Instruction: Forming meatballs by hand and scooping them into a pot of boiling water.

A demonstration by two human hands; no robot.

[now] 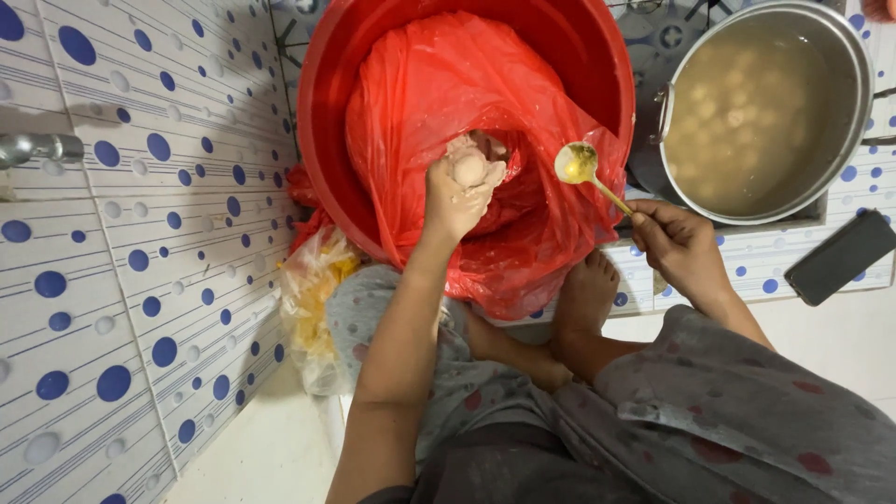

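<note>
White tiles dotted with blue cover the wall and floor around a person seated low, bare foot point(586, 291) forward. From the head camera, the left hand point(457, 198) is clenched around pale dough, squeezing a round ball point(469, 168) out at the top, over the red plastic bag point(485, 112) lining a red tub point(322, 121). Just beside it, the right hand point(679, 245) grips a golden spoon point(581, 166). A steel pot point(761, 112) of cloudy liquid with pale balls stands right of the tub, a dark phone point(842, 257) nearby.
</note>
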